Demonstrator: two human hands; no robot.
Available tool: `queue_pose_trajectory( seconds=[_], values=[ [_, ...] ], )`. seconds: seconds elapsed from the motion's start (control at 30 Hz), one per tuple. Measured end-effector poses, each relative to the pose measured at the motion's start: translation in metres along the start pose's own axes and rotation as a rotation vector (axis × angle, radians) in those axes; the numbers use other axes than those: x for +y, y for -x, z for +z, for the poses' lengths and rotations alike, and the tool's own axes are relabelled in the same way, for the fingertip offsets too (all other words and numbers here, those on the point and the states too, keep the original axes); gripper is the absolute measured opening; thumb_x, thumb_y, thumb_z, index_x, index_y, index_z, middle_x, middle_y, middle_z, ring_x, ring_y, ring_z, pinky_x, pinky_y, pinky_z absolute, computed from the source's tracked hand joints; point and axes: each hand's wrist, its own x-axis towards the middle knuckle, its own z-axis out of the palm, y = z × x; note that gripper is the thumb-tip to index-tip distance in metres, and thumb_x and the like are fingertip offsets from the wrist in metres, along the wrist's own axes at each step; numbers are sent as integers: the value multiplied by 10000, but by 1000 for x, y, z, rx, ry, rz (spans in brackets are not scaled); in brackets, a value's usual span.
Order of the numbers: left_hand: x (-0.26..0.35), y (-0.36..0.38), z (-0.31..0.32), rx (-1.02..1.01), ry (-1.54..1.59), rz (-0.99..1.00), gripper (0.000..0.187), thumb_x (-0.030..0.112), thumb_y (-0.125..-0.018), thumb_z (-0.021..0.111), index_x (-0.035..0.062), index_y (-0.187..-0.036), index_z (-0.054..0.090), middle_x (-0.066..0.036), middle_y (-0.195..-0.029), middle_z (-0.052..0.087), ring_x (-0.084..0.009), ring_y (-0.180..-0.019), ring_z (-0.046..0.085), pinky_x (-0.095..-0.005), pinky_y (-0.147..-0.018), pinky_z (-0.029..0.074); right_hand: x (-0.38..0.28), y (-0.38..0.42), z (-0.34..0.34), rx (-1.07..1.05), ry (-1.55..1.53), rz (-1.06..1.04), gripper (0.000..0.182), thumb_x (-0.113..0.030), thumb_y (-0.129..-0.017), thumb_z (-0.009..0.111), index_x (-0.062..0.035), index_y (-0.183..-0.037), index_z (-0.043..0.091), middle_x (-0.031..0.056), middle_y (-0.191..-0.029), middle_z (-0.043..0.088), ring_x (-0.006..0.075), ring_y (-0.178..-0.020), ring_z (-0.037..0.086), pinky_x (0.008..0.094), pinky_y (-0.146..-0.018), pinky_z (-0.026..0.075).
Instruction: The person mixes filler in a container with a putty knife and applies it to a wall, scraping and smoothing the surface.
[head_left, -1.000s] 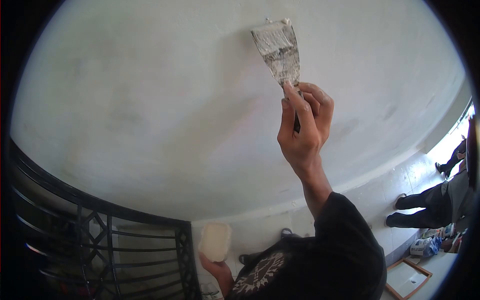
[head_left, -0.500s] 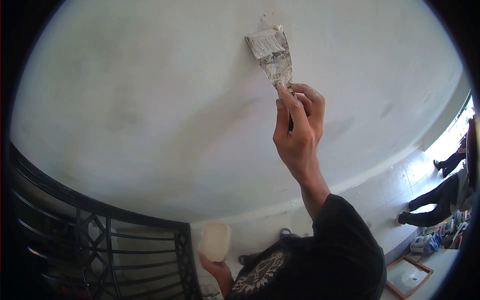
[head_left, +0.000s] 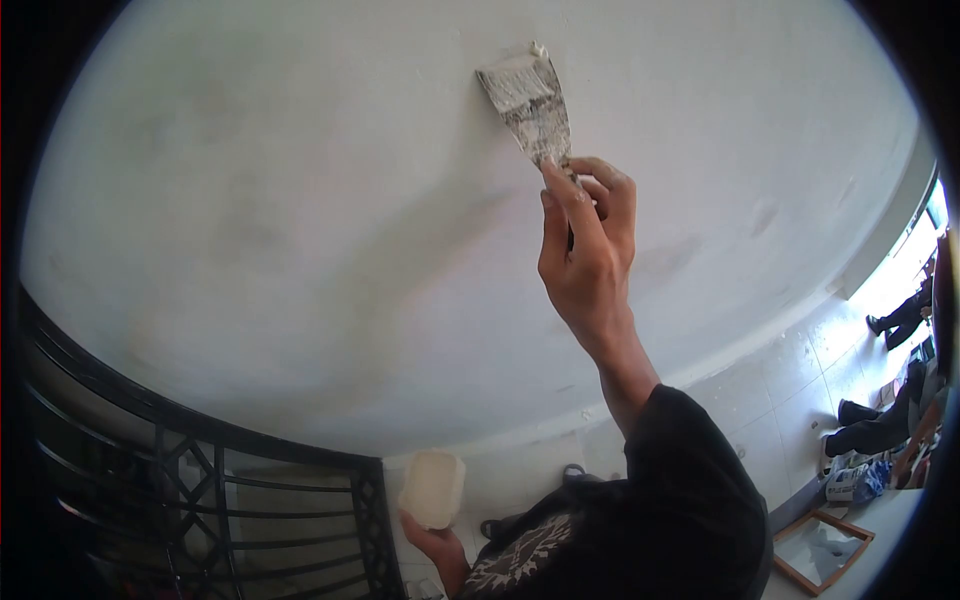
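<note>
My right hand (head_left: 590,230) is closed around the handle of a putty knife (head_left: 530,100), raised high in front of me. Its broad metal blade is caked with white and grey filler and lies against the pale wall (head_left: 300,180), with a dab of filler at the upper corner. Low down, my left hand (head_left: 435,543) grips a cream-coloured, rounded rectangular tub (head_left: 433,488) from below. What the tub holds, if anything, cannot be made out.
A black metal railing (head_left: 290,480) stands at the lower left, close to the tub. At right, people's legs (head_left: 880,425) show on the tiled floor (head_left: 775,400). A wood-framed panel (head_left: 823,552) and a plastic bag (head_left: 857,482) lie at the lower right.
The putty knife and my right hand have shifted slightly left and up across the wall. The smear of filler above the blade is gone from sight. People at the right have moved.
</note>
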Motion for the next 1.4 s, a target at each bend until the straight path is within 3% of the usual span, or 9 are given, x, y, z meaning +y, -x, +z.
queue_pose_trajectory(
  seconds=[0.17,0.47,0.7,0.77,0.8,1.07,1.17,1.27,1.4],
  values=[
    [1,2,0,-12,59,-31,643,520,-994,442,36,-1418,422,-126,-1417,493,-280,-1311,467,-420,-1100,350,-12,16,-18,-97,-5,95,309,67,-848,663,-17,-1144,639,167,-1130,519,290,-843,654,354,-606,543],
    [1,0,-6,-18,-4,15,641,516,-995,444,34,-1417,422,-127,-1416,492,-281,-1305,471,-424,-1097,348,-6,-6,-2,29,0,-23,328,61,-841,671,-34,-1154,641,157,-1143,522,279,-829,638,347,-607,541],
    [-2,5,-9,7,96,-24,621,499,-1004,436,30,-1412,425,-127,-1412,496,-275,-1302,472,-415,-1101,345,-11,5,-9,-43,-16,62,338,62,-836,677,-37,-1157,644,153,-1136,530,271,-832,627,352,-621,540],
    [-9,6,-16,-46,-325,208,612,490,-1009,432,28,-1411,426,-128,-1414,494,-272,-1301,473,-410,-1101,346,-10,9,-10,-22,-10,57,333,61,-834,679,-37,-1150,648,151,-1131,534,272,-842,627,350,-629,547],
    [-9,5,-17,-44,-325,208,612,490,-1009,432,28,-1411,426,-128,-1414,494,-272,-1301,473,-410,-1101,346,-9,8,-7,-23,-12,57,333,61,-834,679,-37,-1150,648,151,-1131,534,272,-842,627,350,-629,547],
    [5,0,-5,7,103,-21,620,499,-1003,436,40,-1420,426,-122,-1422,491,-271,-1309,468,-401,-1107,341,9,-4,20,43,9,-34,309,64,-828,677,-18,-1124,651,157,-1131,525,285,-852,631,348,-623,559],
    [-8,-2,-11,8,-219,126,624,502,-1001,439,38,-1418,427,-123,-1425,488,-273,-1311,467,-403,-1106,341,12,-6,21,12,11,-15,284,65,-829,669,-2,-1105,647,163,-1130,511,298,-823,638,359,-621,557],
    [0,0,-5,14,47,-4,626,506,-1000,438,40,-1418,428,-123,-1421,492,-277,-1310,469,-409,-1107,341,10,-5,21,-16,18,10,261,66,-836,655,8,-1091,643,168,-1132,501,301,-787,641,372,-608,547],
    [-7,-3,-8,-16,71,-5,630,513,-1000,433,43,-1419,426,-123,-1419,493,-278,-1310,469,-415,-1109,338,9,-6,20,-44,37,44,301,86,-863,620,-37,-1136,650,149,-1136,508,264,-813,674,333,-580,570]
  ],
)
